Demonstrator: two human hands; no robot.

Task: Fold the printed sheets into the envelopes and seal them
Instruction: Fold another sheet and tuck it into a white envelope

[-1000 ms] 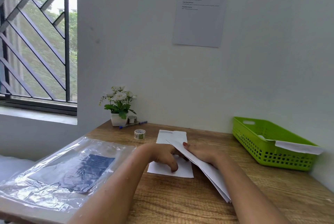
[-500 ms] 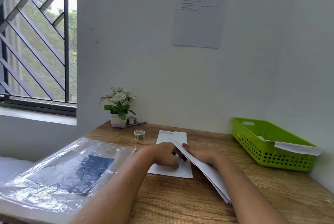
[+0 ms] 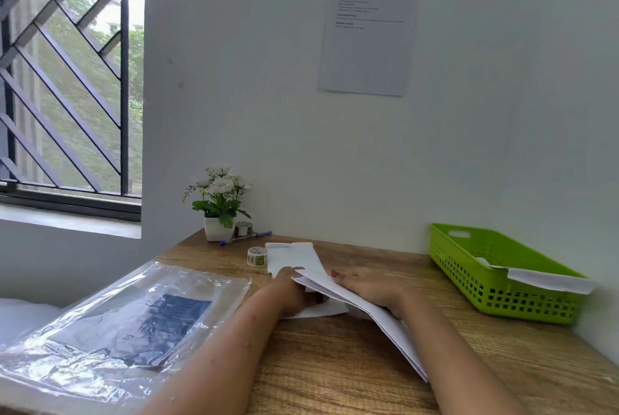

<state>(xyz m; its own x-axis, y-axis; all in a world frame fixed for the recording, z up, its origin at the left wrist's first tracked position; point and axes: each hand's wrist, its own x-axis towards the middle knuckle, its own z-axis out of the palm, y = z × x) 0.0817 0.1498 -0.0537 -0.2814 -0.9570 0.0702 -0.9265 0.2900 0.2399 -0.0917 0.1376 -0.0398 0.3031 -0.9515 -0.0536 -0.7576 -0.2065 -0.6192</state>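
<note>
A stack of white printed sheets (image 3: 375, 314) is held tilted over the wooden desk (image 3: 335, 364), its near end reaching toward me. My right hand (image 3: 368, 287) lies on top of the stack, fingers flat and pressing. My left hand (image 3: 294, 290) grips the stack's far left edge from below. Under the hands a white envelope (image 3: 294, 257) lies flat on the desk, partly hidden by them. A green basket (image 3: 469, 280) at the right holds a white envelope (image 3: 549, 280) that sticks out over its rim.
A clear plastic bag (image 3: 127, 321) with a dark sheet inside covers the desk's left side. A patterned tape roll (image 3: 257, 256), a second roll (image 3: 243, 228), a blue pen (image 3: 246, 237) and a potted white flower (image 3: 219, 210) stand at the back. A notice (image 3: 368, 32) hangs on the wall.
My left hand slid from the flat envelope up to the far edge of the sheets. The sheets tilted slightly. My right hand stayed on top.
</note>
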